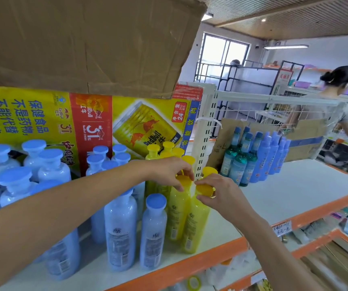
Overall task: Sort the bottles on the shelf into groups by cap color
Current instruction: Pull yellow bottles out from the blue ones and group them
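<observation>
On the shelf [295, 196], a bottle pair [178, 215] stands right of a bottle cluster [120, 223], carton [32, 122] behind.

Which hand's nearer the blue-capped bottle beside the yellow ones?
Left. The left hand grips the yellow cap next to the blue-capped bottle; the right hand grips the next yellow cap, farther right.

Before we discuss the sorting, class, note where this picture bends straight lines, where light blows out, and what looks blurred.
Head view: the wide lens bends the orange shelf edge and the cardboard box; the window is blown out; the person at right is soft; the left hand and right hand gripping the yellow-capped bottles look sharp.
</observation>
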Available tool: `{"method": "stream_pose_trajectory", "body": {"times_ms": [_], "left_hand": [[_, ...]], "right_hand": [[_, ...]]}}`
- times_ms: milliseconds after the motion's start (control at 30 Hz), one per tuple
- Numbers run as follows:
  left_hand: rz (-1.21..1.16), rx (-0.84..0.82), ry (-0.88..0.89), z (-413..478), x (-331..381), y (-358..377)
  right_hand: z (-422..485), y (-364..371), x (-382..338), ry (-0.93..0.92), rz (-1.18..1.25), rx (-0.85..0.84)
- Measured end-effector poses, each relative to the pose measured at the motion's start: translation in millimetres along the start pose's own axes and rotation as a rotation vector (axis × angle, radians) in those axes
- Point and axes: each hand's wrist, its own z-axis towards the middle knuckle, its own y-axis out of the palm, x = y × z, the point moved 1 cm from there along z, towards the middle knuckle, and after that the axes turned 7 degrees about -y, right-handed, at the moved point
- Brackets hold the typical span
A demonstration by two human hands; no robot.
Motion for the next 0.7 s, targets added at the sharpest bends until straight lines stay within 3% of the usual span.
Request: {"method": "stream_pose_trajectory", "body": {"times_ms": [400, 533, 700], "left_hand": [[-0.066, 0.040, -0.007, -14, -6, -5], [-0.147, 0.146, -0.042, -41, -17, -20], [-0.136, 0.255, -0.112, -86, -33, -35]], "right_hand": [[-11, 6, -5, 0.000, -0.041, 0.028], [-11, -2, -10, -0.055, -0.112, 0.089], [-8, -4, -28, -0.169, -0.033, 0.119]]}}
